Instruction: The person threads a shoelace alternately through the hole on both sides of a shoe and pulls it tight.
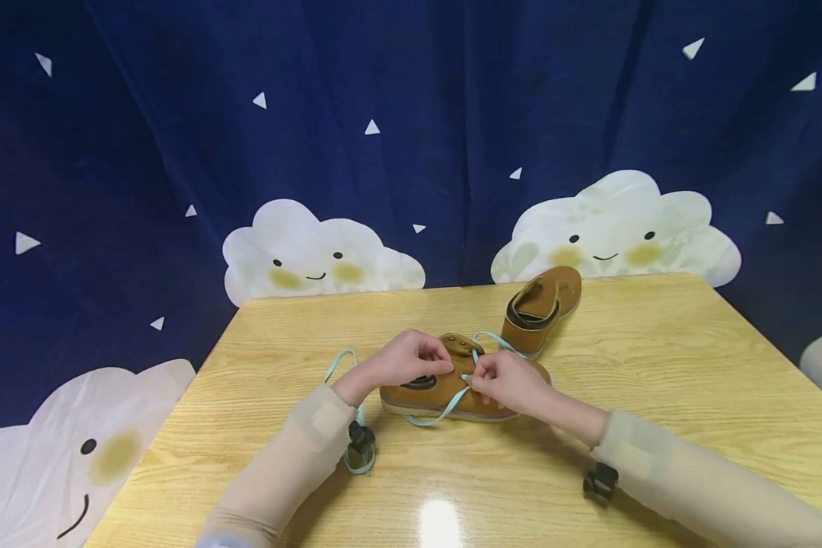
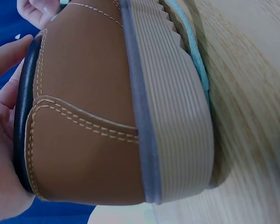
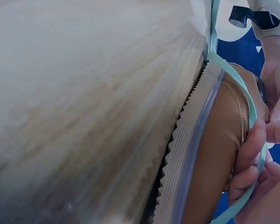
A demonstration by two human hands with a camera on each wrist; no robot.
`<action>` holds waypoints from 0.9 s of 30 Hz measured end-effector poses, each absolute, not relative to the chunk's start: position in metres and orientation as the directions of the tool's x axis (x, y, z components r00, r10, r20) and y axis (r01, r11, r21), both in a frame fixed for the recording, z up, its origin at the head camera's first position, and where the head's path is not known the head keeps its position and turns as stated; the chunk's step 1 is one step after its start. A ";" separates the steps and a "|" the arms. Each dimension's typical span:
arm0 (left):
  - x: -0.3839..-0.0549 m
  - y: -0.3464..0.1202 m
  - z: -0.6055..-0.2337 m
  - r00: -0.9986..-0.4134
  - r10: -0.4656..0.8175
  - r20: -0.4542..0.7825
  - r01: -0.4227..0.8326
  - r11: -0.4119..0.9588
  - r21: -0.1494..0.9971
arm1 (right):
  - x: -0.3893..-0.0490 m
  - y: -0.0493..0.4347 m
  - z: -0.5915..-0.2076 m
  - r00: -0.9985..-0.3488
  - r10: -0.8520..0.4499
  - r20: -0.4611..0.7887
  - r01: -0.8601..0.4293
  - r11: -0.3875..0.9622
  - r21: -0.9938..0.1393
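The wooden tabletop (image 1: pixel 507 495) leaves room along the frame's lower middle. From lower right the right hand (image 1: pixel 510 382) reaches in, fingertips clamped on a light-blue shoelace (image 1: pixel 445 413); the left hand (image 1: pixel 403 360) arches over the collar, fingers bent — whether gripping, I cannot tell. Beneath them, at centre, the brown lace-up shoe (image 1: pixel 488 409) lies lengthwise left to right, toe rightward. Beyond, a second brown shoe (image 1: pixel 518 335) points upper right — near the table's far edge.
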State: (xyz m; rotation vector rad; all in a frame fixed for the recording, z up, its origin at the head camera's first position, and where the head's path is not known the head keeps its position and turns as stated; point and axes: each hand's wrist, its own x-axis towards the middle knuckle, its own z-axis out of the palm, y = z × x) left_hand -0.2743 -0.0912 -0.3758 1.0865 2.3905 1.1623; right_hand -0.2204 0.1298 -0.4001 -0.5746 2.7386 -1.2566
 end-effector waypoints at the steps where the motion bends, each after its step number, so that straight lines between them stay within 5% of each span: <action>1: -0.275 -0.091 -0.376 -0.680 0.729 0.080 0.509 0.390 0.767 | -0.221 0.130 -0.400 -0.928 -0.363 0.084 -0.303 0.602 -0.739; 27: -0.280 -0.092 -0.373 -0.698 0.715 0.047 0.443 0.379 0.813 | -0.224 0.134 -0.402 -0.911 -0.387 0.143 -0.331 0.476 -0.815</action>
